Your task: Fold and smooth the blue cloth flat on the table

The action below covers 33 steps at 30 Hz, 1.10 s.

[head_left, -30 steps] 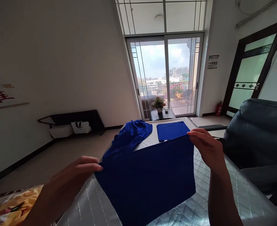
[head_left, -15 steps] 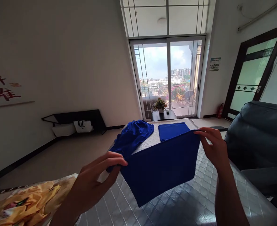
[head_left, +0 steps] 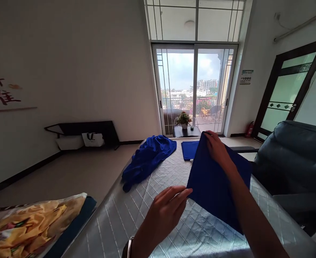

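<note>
A flat, dark blue folded cloth (head_left: 209, 186) hangs above the quilted silver-grey cover (head_left: 163, 175). My left hand (head_left: 168, 206) pinches its lower left corner between thumb and fingers. At the upper corner my right hand (head_left: 215, 145) is closed on the same cloth, its forearm crossing in front of the fabric. Behind it lies a neat folded blue cloth (head_left: 188, 148), partly hidden by the held one. Further left, a crumpled blue cloth (head_left: 149, 156) is heaped on the cover.
A dark leather armchair (head_left: 295, 161) stands at the right. At lower left lies rumpled yellow patterned fabric (head_left: 37, 225). Beyond the far edge, a small black table (head_left: 179, 132) bears a potted plant (head_left: 184, 120) before a sliding glass door. A white bag (head_left: 93, 139) sits by the left wall.
The held cloth has turned from spread wide to a steep slant and shifted right. My left hand has moved right; my right hand has gone up and left, both still gripping it.
</note>
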Each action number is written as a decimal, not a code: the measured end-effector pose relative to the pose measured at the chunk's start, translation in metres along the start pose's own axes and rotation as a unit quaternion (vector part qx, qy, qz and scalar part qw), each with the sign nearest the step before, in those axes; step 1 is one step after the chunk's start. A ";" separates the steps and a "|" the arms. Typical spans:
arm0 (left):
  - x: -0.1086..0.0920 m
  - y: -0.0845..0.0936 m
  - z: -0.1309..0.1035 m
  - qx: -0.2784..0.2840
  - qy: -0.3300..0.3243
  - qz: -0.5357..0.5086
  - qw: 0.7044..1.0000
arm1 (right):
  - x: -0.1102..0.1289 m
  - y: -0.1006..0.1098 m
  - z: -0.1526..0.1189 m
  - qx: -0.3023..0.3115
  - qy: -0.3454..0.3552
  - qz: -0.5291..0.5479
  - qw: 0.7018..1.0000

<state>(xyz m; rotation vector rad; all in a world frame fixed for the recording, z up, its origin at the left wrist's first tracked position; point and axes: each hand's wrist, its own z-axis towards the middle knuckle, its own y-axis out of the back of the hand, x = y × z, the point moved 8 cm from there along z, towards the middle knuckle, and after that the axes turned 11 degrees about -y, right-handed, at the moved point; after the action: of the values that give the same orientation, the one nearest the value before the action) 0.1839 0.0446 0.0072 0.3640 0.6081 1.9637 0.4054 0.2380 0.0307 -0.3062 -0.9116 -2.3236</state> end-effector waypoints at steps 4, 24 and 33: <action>0.028 -0.001 -0.076 -0.002 0.074 0.097 0.993 | 0.042 -0.134 -0.022 0.202 0.047 0.048 0.977; 0.082 -0.003 -0.261 0.083 0.199 0.120 0.969 | -0.083 -0.043 -0.305 0.289 -0.143 0.053 0.945; 0.093 0.012 -0.225 -0.004 0.291 0.074 0.954 | -0.060 -0.036 -0.287 0.256 -0.114 0.071 0.957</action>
<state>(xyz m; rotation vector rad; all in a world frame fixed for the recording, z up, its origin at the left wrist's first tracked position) 0.0210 0.0647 -0.1733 -0.1984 0.9655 2.2238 0.4329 0.0916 -0.2244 -0.4065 -1.5095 -1.8613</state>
